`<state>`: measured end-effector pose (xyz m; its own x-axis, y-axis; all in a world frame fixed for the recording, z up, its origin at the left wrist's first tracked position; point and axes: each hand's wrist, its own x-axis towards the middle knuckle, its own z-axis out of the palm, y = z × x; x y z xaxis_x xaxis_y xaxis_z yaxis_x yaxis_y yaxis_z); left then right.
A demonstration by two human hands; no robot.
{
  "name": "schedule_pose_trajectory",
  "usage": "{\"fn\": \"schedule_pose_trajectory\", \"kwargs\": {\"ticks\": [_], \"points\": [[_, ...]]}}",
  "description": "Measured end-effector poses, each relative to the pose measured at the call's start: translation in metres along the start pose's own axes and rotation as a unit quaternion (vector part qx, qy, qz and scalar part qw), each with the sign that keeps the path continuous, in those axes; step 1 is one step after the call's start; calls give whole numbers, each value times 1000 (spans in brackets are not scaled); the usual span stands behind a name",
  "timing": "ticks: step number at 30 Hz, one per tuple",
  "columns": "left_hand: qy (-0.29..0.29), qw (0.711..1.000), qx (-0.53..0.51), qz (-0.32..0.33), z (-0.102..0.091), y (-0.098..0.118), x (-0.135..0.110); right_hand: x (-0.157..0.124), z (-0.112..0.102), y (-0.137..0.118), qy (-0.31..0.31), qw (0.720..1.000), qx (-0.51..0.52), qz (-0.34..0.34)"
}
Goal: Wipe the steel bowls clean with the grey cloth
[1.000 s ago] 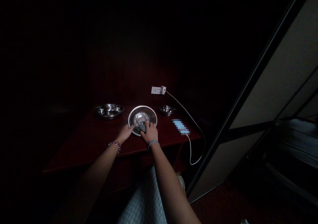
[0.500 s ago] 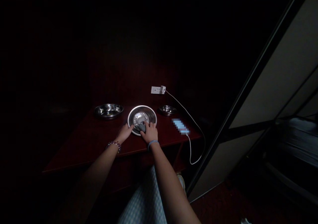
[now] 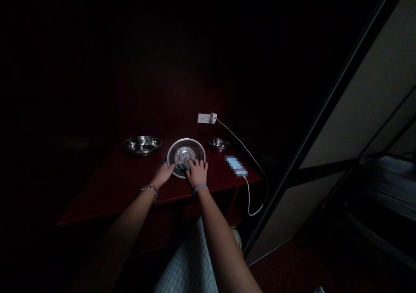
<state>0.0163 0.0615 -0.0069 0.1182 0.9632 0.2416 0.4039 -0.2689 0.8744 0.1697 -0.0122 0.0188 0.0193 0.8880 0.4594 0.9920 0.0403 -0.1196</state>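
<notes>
A stainless steel bowl [image 3: 175, 149] is tipped toward me on the dark red table, its shiny inside showing. At its lower left edge, my left hand [image 3: 163, 174] grips the rim with the thumb on top; the other fingers are mostly hidden. My right hand [image 3: 197, 174] reaches over the lower right rim and presses a bunched grey cloth [image 3: 185, 165] against the inner wall. Part of the cloth lies hidden under those fingers.
On the table [image 3: 130, 184], a wide metal basin [image 3: 142, 151] stands left and a small metal bowl [image 3: 219, 145] right. A phone [image 3: 236, 166] lies near the right edge; its white cable [image 3: 249, 144] loops to a wall socket [image 3: 204, 118]. A pale panel [image 3: 328, 154] rises at right.
My right hand has shifted slightly to the right with the grey cloth, and its fingers are spread a bit more. My left hand and the bowl have hardly moved.
</notes>
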Motion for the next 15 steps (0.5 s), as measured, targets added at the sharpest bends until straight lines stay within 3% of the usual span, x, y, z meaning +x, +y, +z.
{"fn": "schedule_pose_trajectory", "kwargs": {"ticks": [15], "points": [[32, 996, -73, 28, -3, 12, -7, -1, 4, 0, -24, 998, 34, -52]]}}
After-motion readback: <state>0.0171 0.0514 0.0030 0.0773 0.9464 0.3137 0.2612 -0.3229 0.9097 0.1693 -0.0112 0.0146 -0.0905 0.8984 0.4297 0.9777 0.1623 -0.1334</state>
